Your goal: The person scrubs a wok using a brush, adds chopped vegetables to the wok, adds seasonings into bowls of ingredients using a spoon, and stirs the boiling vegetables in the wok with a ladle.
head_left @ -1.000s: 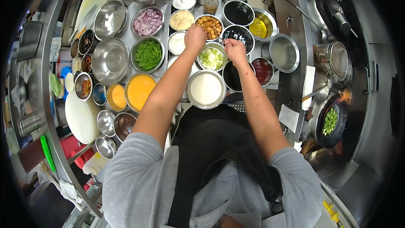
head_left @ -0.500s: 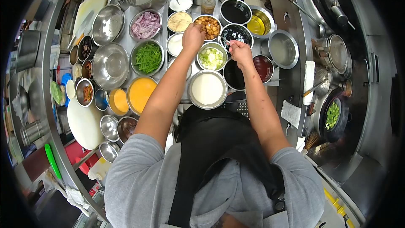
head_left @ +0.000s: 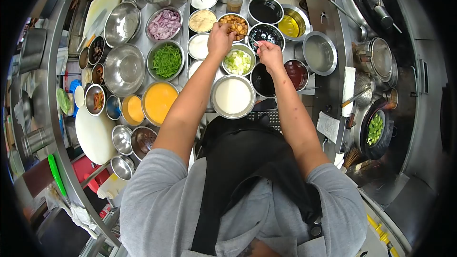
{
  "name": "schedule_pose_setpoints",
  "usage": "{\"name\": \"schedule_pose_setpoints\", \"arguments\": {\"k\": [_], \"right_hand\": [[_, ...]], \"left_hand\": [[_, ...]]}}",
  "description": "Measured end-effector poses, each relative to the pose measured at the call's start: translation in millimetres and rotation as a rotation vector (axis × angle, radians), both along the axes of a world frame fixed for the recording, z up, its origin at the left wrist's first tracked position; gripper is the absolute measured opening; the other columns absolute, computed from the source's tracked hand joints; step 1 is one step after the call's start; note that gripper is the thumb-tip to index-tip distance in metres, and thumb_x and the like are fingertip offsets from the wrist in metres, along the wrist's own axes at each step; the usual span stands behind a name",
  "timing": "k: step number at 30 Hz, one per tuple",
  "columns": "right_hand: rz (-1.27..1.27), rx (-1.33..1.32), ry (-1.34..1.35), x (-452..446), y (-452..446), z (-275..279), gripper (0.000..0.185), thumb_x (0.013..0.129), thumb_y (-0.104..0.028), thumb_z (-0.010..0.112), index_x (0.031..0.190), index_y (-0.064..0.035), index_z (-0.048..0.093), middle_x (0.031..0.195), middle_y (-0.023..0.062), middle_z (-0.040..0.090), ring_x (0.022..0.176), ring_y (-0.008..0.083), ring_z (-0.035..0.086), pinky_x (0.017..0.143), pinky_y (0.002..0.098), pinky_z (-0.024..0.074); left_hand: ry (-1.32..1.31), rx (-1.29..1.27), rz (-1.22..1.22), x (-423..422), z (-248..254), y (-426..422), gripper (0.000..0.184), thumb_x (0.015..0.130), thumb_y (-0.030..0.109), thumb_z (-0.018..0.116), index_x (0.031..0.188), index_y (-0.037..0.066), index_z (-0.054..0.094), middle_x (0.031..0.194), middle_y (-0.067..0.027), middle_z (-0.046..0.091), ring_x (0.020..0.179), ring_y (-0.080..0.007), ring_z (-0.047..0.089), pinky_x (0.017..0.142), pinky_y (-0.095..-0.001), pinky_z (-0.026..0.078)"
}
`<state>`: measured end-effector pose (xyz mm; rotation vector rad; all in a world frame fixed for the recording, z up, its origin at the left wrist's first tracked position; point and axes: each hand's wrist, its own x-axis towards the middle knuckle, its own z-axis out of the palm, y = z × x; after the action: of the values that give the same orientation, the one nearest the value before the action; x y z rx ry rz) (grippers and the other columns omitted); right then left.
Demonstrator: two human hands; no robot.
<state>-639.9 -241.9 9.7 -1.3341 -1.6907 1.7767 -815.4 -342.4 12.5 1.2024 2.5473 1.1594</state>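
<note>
My left hand is at the near left side of a metal bowl of golden-brown chunks. Its fingers curl down over the rim, and whatever lies between them is hidden. My right hand pinches the thin metal handle of a spoon, whose far end is over or in a pot of dark, glossy sauce. Just below both hands sits a bowl of chopped pale-green vegetable. A larger bowl of creamy white liquid stands nearest my apron.
Left are bowls of sliced red onion, green strips and orange liquid. Pots of yellow oil and red sauce stand right. A wok with green pieces is on the stove at far right.
My left hand has shifted slightly right and down, its fingers further over the bowl of chunks. My right hand has moved slightly, still pinching the spoon.
</note>
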Motion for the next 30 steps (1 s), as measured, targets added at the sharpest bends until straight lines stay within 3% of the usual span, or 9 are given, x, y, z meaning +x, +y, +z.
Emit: {"name": "schedule_pose_setpoints", "arguments": {"k": [4, 14, 16, 18, 22, 23, 24, 26, 30], "right_hand": [[-0.057, -0.170, 0.101, 1, -1, 16, 0.017, 0.099, -0.015, 0.057, 0.096, -0.0035, 0.068, 0.065, -0.0036, 0.054, 0.047, 0.0038, 0.039, 0.041, 0.0204, 0.0289], [-0.032, -0.286, 0.216, 9, 8, 28, 0.017, 0.097, -0.011, 0.054, 0.093, -0.0033, 0.068, 0.064, -0.0010, 0.056, 0.045, 0.0056, 0.042, 0.039, 0.0215, 0.0286], [-0.036, -0.298, 0.259, 18, 11, 32, 0.015, 0.097, -0.012, 0.056, 0.094, -0.0049, 0.069, 0.065, -0.0009, 0.057, 0.045, 0.0052, 0.042, 0.040, 0.0213, 0.0294], [-0.061, -0.300, 0.376, 34, 16, 31, 0.014, 0.097, -0.013, 0.056, 0.094, -0.0055, 0.069, 0.066, -0.0008, 0.057, 0.048, 0.0053, 0.044, 0.040, 0.0215, 0.0308], [-0.111, -0.312, 0.409, 107, 29, 78, 0.015, 0.097, -0.012, 0.055, 0.097, -0.0049, 0.068, 0.067, -0.0006, 0.056, 0.051, 0.0056, 0.044, 0.042, 0.0214, 0.0328], [-0.139, -0.367, 0.482, 133, 37, 79, 0.015, 0.097, -0.011, 0.055, 0.099, -0.0025, 0.067, 0.068, -0.0006, 0.056, 0.049, 0.0051, 0.042, 0.041, 0.0216, 0.0316], [-0.190, -0.396, 0.500, 161, 42, 95, 0.015, 0.097, -0.008, 0.054, 0.101, -0.0005, 0.065, 0.068, 0.0002, 0.055, 0.049, 0.0046, 0.040, 0.041, 0.0219, 0.0298], [-0.225, -0.381, 0.561, 227, 56, 108, 0.015, 0.097, -0.006, 0.052, 0.106, -0.0004, 0.063, 0.068, 0.0013, 0.055, 0.048, 0.0044, 0.039, 0.040, 0.0218, 0.0286], [-0.452, -0.243, 0.449, 367, 89, 119, 0.019, 0.098, -0.005, 0.051, 0.112, -0.0008, 0.062, 0.073, 0.0011, 0.057, 0.048, 0.0038, 0.038, 0.041, 0.0190, 0.0289]], "left_hand": [[-0.069, -0.009, 0.042, 3, 11, -2, 0.035, 0.083, 0.021, 0.071, 0.116, 0.010, 0.066, 0.111, -0.0142, 0.058, 0.102, -0.0322, 0.060, 0.087, -0.0408, 0.050], [-0.104, 0.001, 0.116, -8, 9, -8, 0.033, 0.085, 0.011, 0.060, 0.117, 0.008, 0.066, 0.116, -0.0155, 0.058, 0.105, -0.0344, 0.059, 0.092, -0.0419, 0.048], [0.020, 0.137, 0.103, -4, 9, -14, 0.028, 0.083, 0.011, 0.063, 0.110, 0.007, 0.068, 0.103, -0.0191, 0.063, 0.100, -0.0352, 0.060, 0.090, -0.0403, 0.048], [-0.009, 0.128, 0.085, 3, 15, -25, 0.033, 0.081, 0.008, 0.062, 0.113, 0.005, 0.068, 0.106, -0.0210, 0.062, 0.102, -0.0361, 0.058, 0.093, -0.0414, 0.046], [-0.115, 0.061, 0.152, 46, 39, -55, 0.041, 0.081, 0.000, 0.058, 0.122, 0.001, 0.062, 0.114, -0.0135, 0.064, 0.081, -0.0179, 0.059, 0.074, -0.0308, 0.049], [-0.201, 0.178, 0.084, 51, 34, -64, 0.040, 0.083, 0.001, 0.057, 0.123, 0.002, 0.061, 0.114, -0.0116, 0.064, 0.078, -0.0149, 0.058, 0.071, -0.0289, 0.048], [-0.184, 0.239, 0.078, 52, 12, -76, 0.040, 0.083, 0.002, 0.058, 0.123, 0.002, 0.060, 0.111, -0.0102, 0.065, 0.074, -0.0139, 0.057, 0.069, -0.0271, 0.048], [-0.246, 0.184, 0.093, 85, 32, -91, 0.036, 0.087, 0.002, 0.057, 0.122, 0.001, 0.060, 0.104, -0.0077, 0.063, 0.072, -0.0133, 0.055, 0.069, -0.0269, 0.047], [-0.419, 0.276, 0.060, 149, 44, -112, 0.034, 0.091, 0.001, 0.054, 0.125, -0.001, 0.055, 0.116, -0.0079, 0.062, 0.078, -0.0105, 0.056, 0.070, -0.0236, 0.046]]}}
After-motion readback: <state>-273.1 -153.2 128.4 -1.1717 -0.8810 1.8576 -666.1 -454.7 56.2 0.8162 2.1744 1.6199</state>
